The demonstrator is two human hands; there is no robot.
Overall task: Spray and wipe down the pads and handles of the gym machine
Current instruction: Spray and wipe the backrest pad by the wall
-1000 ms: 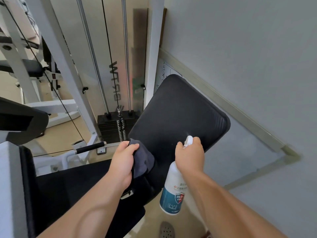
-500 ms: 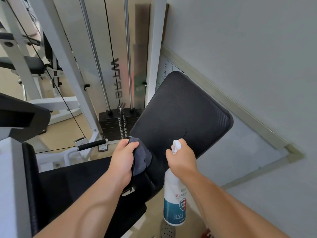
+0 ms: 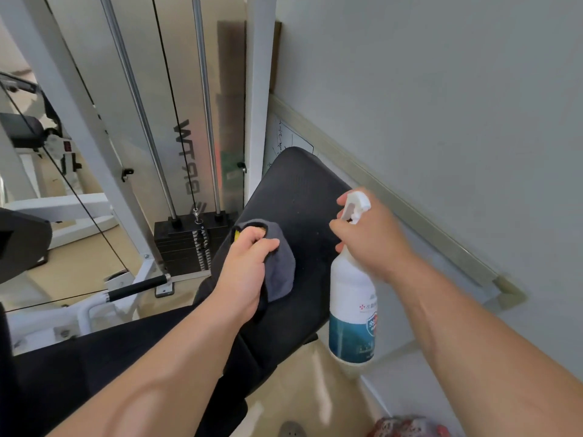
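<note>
A black back pad [image 3: 303,190] of the gym machine tilts up toward the wall, and a black seat pad [image 3: 104,357] lies below it under my forearm. My left hand [image 3: 244,272] grips a grey cloth [image 3: 280,266] with a yellow edge, pressed against the back pad's lower left part. My right hand [image 3: 375,238] holds a white spray bottle [image 3: 351,313] with a blue label by its neck. The white nozzle sticks out above my fingers and points at the pad. A black-gripped handle [image 3: 138,287] sticks out at the lower left of the frame.
White frame posts [image 3: 258,99], chrome guide rods [image 3: 205,99], a cable and a black weight stack [image 3: 183,244] stand behind the pad. A grey wall [image 3: 441,89] with a beige rail [image 3: 394,209] closes the right side. Another black pad [image 3: 22,244] juts in at the left. The floor is tan.
My right hand has lifted the bottle up and to the right of the pad's middle. My left hand has slid the cloth a little up the back pad.
</note>
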